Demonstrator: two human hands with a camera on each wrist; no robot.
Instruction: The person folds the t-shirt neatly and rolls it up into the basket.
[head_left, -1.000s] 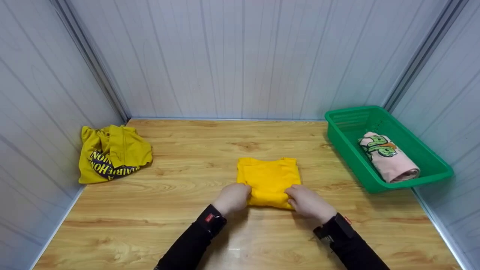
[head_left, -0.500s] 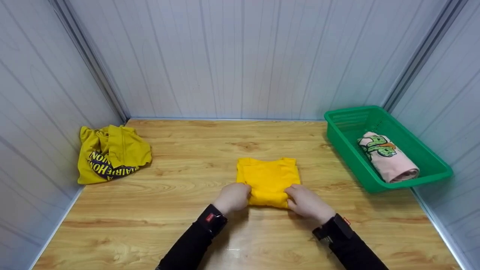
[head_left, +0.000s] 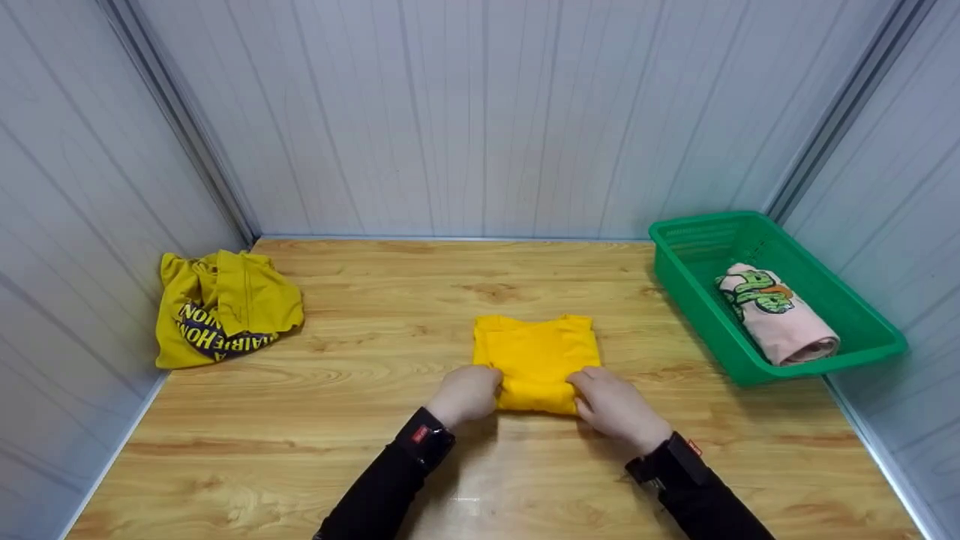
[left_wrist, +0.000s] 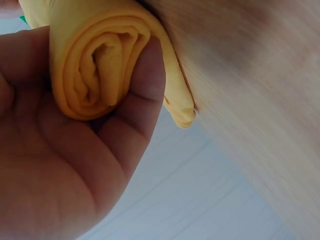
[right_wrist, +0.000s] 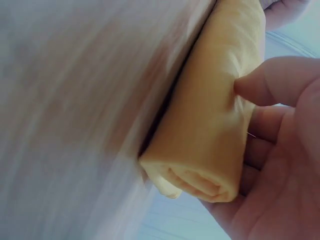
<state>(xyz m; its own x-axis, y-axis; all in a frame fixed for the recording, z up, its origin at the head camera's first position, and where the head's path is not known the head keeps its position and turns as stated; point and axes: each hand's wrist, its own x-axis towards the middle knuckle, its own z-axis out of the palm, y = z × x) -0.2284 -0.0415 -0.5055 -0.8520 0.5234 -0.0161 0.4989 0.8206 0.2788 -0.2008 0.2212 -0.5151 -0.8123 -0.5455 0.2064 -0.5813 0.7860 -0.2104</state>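
Note:
A bright yellow folded garment lies mid-table, its near edge rolled up and its far part still flat. My left hand grips the left end of the roll; in the left wrist view the fingers curl round the spiral end of the rolled cloth. At the roll's other end, my right hand pinches it. In the right wrist view the thumb presses into the near side of the rolled cloth, with the other fingers curled over its far side.
A green plastic basket stands at the right against the wall, holding a rolled pink garment with a green print. At the left wall lies a crumpled mustard-yellow garment with dark lettering. Panel walls enclose the wooden tabletop.
The near edge of the rolled yellow garment has shifted very slightly away from me, and my right hand has moved slightly with it. The left hand keeps its place.

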